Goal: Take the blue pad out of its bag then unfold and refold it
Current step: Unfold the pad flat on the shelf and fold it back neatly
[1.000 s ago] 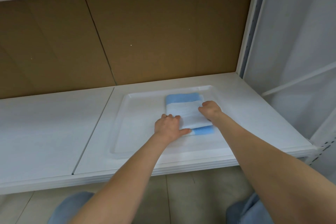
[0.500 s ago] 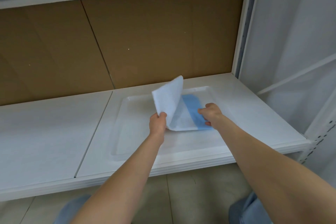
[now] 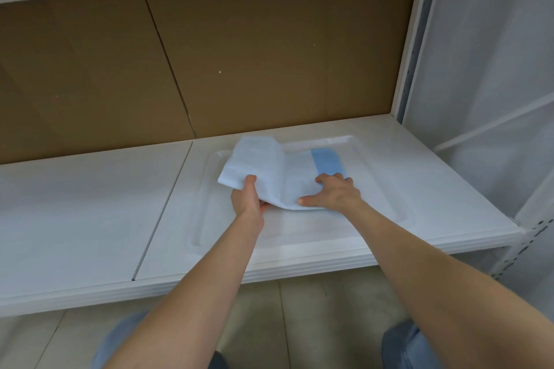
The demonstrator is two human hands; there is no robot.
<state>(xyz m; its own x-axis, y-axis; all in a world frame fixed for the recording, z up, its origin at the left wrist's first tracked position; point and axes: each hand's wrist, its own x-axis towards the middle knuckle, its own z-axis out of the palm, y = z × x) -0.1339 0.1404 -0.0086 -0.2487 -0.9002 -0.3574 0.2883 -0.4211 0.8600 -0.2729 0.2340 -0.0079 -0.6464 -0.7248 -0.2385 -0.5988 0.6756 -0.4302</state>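
Head view, from left to right: a white shelf (image 3: 90, 204) runs across the frame, with a brown backboard (image 3: 269, 54) standing behind it. A thin seam (image 3: 163, 213) splits the shelf into a left panel and a right panel. A shallow white tray (image 3: 299, 231) lies on the right panel, its raised rim just right of the seam.

The left hand (image 3: 247, 199) reaches over the tray and grips the left flap of the pad (image 3: 287, 177), thumb on top and fingers curled underneath. That flap is lifted off the tray and curls up and over toward the left, white side showing. The rest of the pad lies flat in the middle of the tray.

The right hand (image 3: 332, 195) presses down on the flat part with fingers spread and holds nothing. Just beyond its fingertips a blue strip (image 3: 326, 162) of the pad runs toward the back rim of the tray.

Further right, a white upright post (image 3: 413, 39) closes the shelf bay, with pale fabric (image 3: 494, 54) hanging beside it. Below the shelf edge are a tiled floor (image 3: 314, 308) and two knees in blue trousers, the left knee (image 3: 120, 335) and the right knee (image 3: 401, 344).
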